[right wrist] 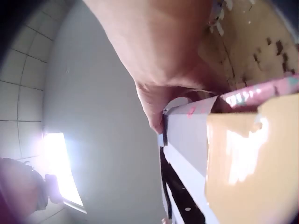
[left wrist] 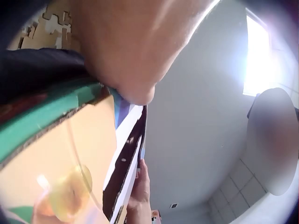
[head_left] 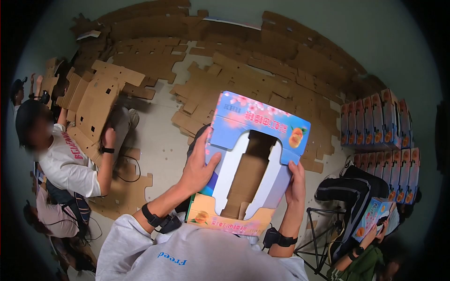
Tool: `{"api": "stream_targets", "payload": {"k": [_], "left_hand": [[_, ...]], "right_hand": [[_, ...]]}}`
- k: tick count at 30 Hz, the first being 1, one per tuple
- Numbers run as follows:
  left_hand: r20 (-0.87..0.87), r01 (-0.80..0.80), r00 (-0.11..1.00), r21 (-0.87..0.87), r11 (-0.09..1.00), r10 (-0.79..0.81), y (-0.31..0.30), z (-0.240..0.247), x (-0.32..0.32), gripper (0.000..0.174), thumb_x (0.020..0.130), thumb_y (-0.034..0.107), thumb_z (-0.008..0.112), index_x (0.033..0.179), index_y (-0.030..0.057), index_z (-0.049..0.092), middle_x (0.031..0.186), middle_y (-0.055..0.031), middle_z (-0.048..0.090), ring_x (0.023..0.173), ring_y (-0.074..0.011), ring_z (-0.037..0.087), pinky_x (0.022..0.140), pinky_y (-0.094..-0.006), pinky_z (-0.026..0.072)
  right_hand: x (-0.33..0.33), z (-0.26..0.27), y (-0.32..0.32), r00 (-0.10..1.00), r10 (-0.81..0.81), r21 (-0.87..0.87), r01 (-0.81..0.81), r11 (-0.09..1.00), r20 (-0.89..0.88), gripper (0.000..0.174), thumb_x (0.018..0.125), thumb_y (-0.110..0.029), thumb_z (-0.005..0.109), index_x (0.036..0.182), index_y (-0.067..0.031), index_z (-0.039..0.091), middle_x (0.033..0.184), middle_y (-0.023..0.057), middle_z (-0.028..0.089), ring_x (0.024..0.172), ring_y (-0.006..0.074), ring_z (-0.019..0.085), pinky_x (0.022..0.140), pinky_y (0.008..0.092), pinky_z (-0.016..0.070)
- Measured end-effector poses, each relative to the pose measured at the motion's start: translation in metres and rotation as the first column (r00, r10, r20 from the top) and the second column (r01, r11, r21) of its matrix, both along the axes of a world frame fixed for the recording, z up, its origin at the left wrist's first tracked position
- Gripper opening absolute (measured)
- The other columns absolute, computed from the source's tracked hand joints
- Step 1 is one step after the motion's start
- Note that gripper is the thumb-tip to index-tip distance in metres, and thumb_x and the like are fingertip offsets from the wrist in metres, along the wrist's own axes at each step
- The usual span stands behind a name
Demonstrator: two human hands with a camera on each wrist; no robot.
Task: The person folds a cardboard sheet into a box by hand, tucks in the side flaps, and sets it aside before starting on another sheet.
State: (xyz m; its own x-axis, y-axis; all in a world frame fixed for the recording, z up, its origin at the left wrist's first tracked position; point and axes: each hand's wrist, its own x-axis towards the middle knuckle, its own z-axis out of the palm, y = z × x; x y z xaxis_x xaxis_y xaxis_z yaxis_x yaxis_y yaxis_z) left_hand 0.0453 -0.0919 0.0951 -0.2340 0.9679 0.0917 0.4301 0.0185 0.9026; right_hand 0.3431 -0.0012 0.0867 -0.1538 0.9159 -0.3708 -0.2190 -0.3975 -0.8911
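A printed cardboard box (head_left: 260, 112), blue with blossoms at its far end and orange at its near end, is held in front of the body. Its top has a long opening with white edges, and brown cardboard shows inside. My left hand (head_left: 199, 164) grips the left side, thumb on the top edge; my right hand (head_left: 295, 182) grips the right side, thumb near the blue corner. In the left wrist view the left hand (left wrist: 126, 51) lies over the box side beside the orange panel (left wrist: 60, 154). The right wrist view shows the right hand (right wrist: 163, 60) on the opposite side.
Flattened cardboard (head_left: 234, 84) covers much of the floor. Stacked printed boxes (head_left: 375, 126) stand at the right. A person at the left holds a brown cardboard sheet (head_left: 96, 103); another at the lower right holds a printed box (head_left: 372, 218) near a black folding frame (head_left: 318, 239).
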Motion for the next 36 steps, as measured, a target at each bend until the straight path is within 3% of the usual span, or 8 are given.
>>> {"api": "stream_targets", "payload": {"k": [3, 7, 15, 23, 26, 28, 29, 36], "left_hand": [[-0.054, 0.284, 0.957, 0.002, 0.959, -0.284, 0.004, -0.012, -0.012, 0.063, 0.109, 0.039, 0.050, 0.161, 0.0074, 0.035, 0.165, -0.0154, 0.039, 0.157, -0.0316, 0.029, 0.128, -0.0598, 0.0094], [-0.704, 0.386, 0.647, -0.030, 0.922, -0.294, 0.003, -0.036, -0.019, 0.046, 0.095, 0.031, 0.068, 0.139, 0.0188, 0.066, 0.163, -0.0019, 0.045, 0.153, -0.0277, 0.036, 0.128, -0.0573, 0.0165], [-0.684, 0.259, 0.723, 0.134, 0.957, -0.100, -0.002, -0.053, -0.018, 0.029, 0.081, 0.015, 0.071, 0.109, 0.0190, 0.079, 0.154, -0.0014, 0.056, 0.150, -0.0279, 0.041, 0.127, -0.0598, 0.0228], [-0.673, 0.254, 0.735, 0.158, 0.954, -0.084, 0.001, -0.052, -0.019, 0.028, 0.078, 0.015, 0.073, 0.105, 0.0177, 0.080, 0.152, -0.0011, 0.058, 0.149, -0.0264, 0.043, 0.126, -0.0590, 0.0256], [-0.661, 0.257, 0.745, 0.169, 0.952, -0.084, 0.000, -0.052, -0.019, 0.029, 0.077, 0.015, 0.073, 0.105, 0.0180, 0.080, 0.151, -0.0008, 0.059, 0.148, -0.0267, 0.044, 0.126, -0.0590, 0.0262], [-0.654, 0.258, 0.752, 0.176, 0.950, -0.084, 0.002, -0.052, -0.019, 0.029, 0.076, 0.014, 0.073, 0.104, 0.0181, 0.080, 0.151, -0.0005, 0.059, 0.147, -0.0268, 0.045, 0.126, -0.0589, 0.0263], [-0.653, 0.260, 0.753, 0.176, 0.949, -0.085, 0.001, -0.054, -0.020, 0.029, 0.076, 0.014, 0.073, 0.104, 0.0181, 0.080, 0.151, -0.0002, 0.059, 0.147, -0.0269, 0.045, 0.126, -0.0588, 0.0263], [-0.653, 0.243, 0.753, 0.158, 0.957, -0.083, -0.002, -0.056, -0.021, 0.032, 0.074, 0.012, 0.070, 0.104, 0.0194, 0.080, 0.149, -0.0007, 0.061, 0.145, -0.0294, 0.047, 0.125, -0.0603, 0.0257]], "right_hand": [[0.051, -0.040, -0.005, 0.997, 0.049, -0.047, -0.046, 0.998, 0.061, 0.063, 0.097, -0.041, 0.072, 0.142, -0.0003, 0.056, 0.127, 0.0094, 0.068, 0.118, 0.0192, 0.065, 0.104, 0.0334, 0.0494], [0.113, -0.083, -0.009, 0.984, -0.172, -0.205, 0.158, 0.966, -0.052, 0.062, 0.098, -0.049, 0.070, 0.140, -0.0055, 0.059, 0.125, 0.0090, 0.069, 0.116, 0.0212, 0.066, 0.100, 0.0381, 0.0539], [0.169, -0.145, -0.042, 0.848, -0.510, -0.213, 0.477, 0.853, -0.144, 0.080, 0.090, -0.071, 0.062, 0.142, -0.0105, 0.055, 0.130, 0.0110, 0.062, 0.112, 0.0276, 0.064, 0.088, 0.0422, 0.0552], [0.243, -0.317, -0.092, 0.043, -0.968, -0.965, 0.085, 0.248, -0.245, 0.074, 0.079, -0.041, 0.090, 0.131, 0.0012, 0.059, 0.129, 0.0217, 0.061, 0.100, 0.0278, 0.068, 0.084, 0.0407, 0.0597], [0.175, -0.308, -0.095, -0.173, -0.977, -0.901, 0.433, 0.038, -0.125, 0.055, 0.094, -0.018, 0.079, 0.140, -0.0014, 0.054, 0.139, 0.0224, 0.058, 0.106, 0.0281, 0.068, 0.097, 0.0393, 0.0607], [0.165, -0.336, -0.106, 0.832, -0.533, -0.412, 0.436, 0.800, -0.156, 0.044, 0.097, -0.013, 0.073, 0.136, -0.0003, 0.057, 0.134, 0.0230, 0.062, 0.106, 0.0314, 0.070, 0.101, 0.0407, 0.0597], [0.159, -0.345, -0.110, 0.982, -0.132, -0.103, 0.147, 0.984, 0.137, 0.038, 0.099, -0.011, 0.070, 0.134, 0.0002, 0.059, 0.132, 0.0233, 0.063, 0.105, 0.0330, 0.071, 0.103, 0.0414, 0.0591], [0.143, -0.336, -0.033, 0.957, 0.054, -0.611, 0.138, 0.779, 0.285, 0.040, 0.098, -0.016, 0.070, 0.133, 0.0000, 0.059, 0.127, 0.0221, 0.065, 0.103, 0.0318, 0.070, 0.099, 0.0405, 0.0591]]}}
